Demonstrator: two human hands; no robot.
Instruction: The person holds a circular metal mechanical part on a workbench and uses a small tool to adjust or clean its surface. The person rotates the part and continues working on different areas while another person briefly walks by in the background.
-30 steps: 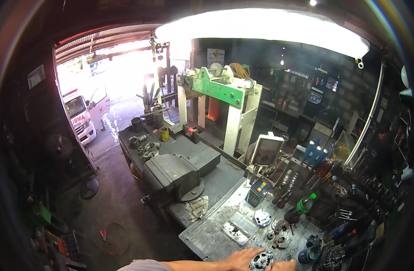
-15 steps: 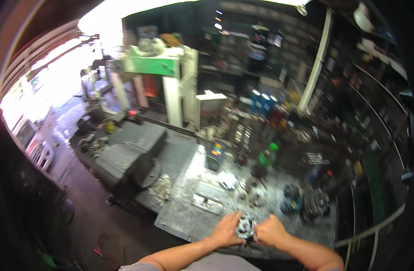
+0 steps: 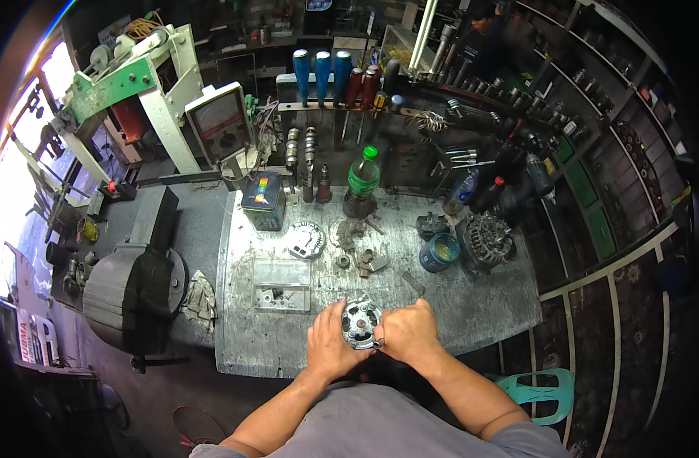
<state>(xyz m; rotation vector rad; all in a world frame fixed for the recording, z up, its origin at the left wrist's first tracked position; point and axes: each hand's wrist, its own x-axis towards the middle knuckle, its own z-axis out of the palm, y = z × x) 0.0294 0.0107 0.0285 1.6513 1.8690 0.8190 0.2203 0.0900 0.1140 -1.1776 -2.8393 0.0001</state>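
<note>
Both now centred, I see better: L hand (image 3: 330, 342) fingers clasp alternator hsg (image 3: 360, 324); R hand (image 3: 408, 333) curled opposite, pinch unclear.

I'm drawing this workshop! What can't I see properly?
Head view: underside of the round silver metal housing, hidden by its top.
Head view: inside of the bare right hand, hidden by its back.
Head view: loose pieces in the clear rectangular plastic box, too small.
Head view: rest of the white vehicle, cut off by the dark left rim.
</note>
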